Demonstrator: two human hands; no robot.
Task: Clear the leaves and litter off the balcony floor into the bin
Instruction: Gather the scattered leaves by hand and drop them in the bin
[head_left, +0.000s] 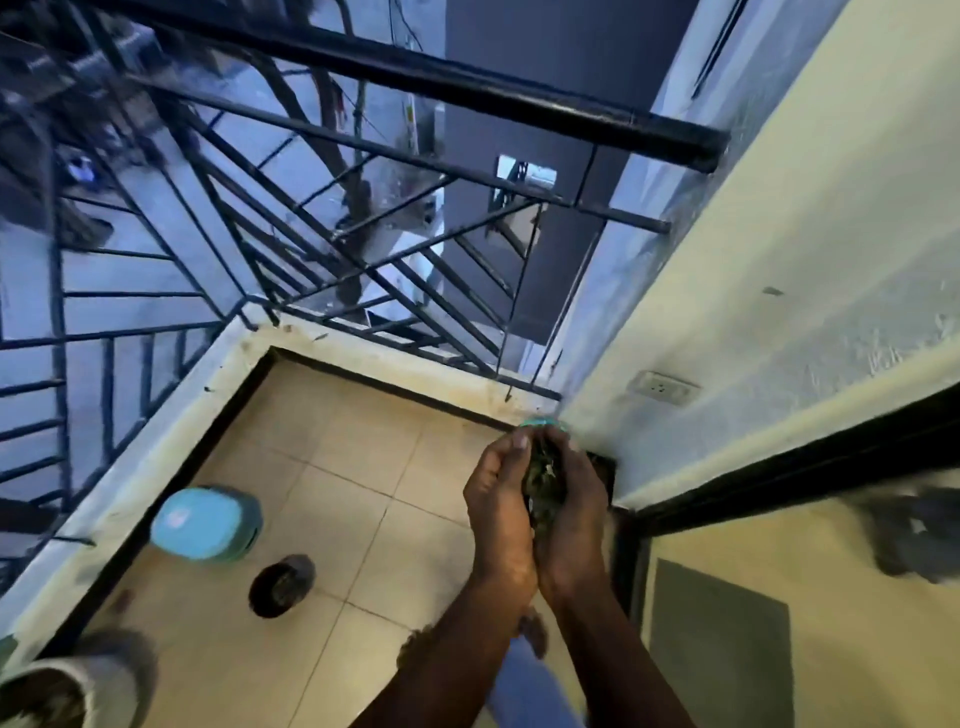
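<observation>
My left hand and my right hand are cupped together, fingers curled, above the balcony's far right corner. Between them they hold a clump of dark leaves and litter. Just beyond my fingertips a small teal rim shows in the corner, mostly hidden by my hands. I cannot tell what that teal thing is. A teal bin with a closed lid stands on the beige tiled floor near the left kerb, well to the left of my hands.
A small black pot sits by the teal bin. A pale planter is at the bottom left. A black metal railing runs along a white kerb. The wall with a socket and a dark door frame close the right side.
</observation>
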